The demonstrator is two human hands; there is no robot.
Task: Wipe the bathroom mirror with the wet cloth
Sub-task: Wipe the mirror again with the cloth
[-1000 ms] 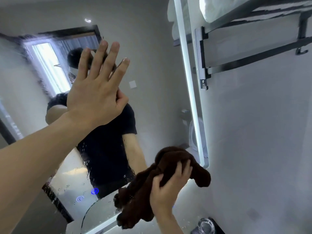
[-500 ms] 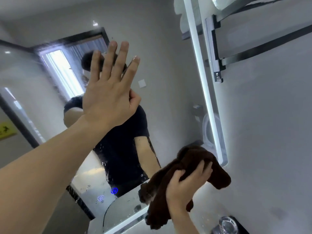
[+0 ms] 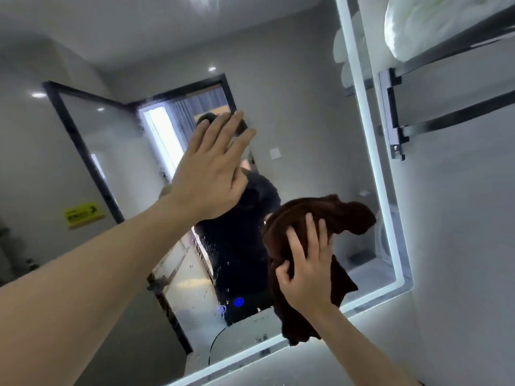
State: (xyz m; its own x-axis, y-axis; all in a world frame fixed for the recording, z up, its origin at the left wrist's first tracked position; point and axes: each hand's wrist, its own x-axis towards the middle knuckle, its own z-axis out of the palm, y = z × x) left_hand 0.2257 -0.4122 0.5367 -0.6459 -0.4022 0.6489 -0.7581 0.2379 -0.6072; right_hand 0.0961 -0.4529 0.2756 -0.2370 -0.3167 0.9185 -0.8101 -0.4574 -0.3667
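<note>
The lit-edged bathroom mirror (image 3: 306, 121) fills most of the view, tilted, with water droplets on its lower part. My left hand (image 3: 211, 174) is flat against the glass near the middle, fingers spread and holding nothing. My right hand (image 3: 303, 271) presses a bunched dark brown cloth (image 3: 331, 218) against the mirror's lower right area, with a flap of cloth hanging below my palm. The cloth hides the glass under it.
A dark metal towel rack (image 3: 395, 112) juts from the wall right of the mirror, with white towels (image 3: 423, 23) on top. Two glowing touch buttons (image 3: 239, 302) sit near the mirror's lower edge. The reflection shows a person and a glass door.
My right hand has carried the cloth up and onto the glass. My left hand stays flat on the mirror, and the view has shifted so more of the mirror shows.
</note>
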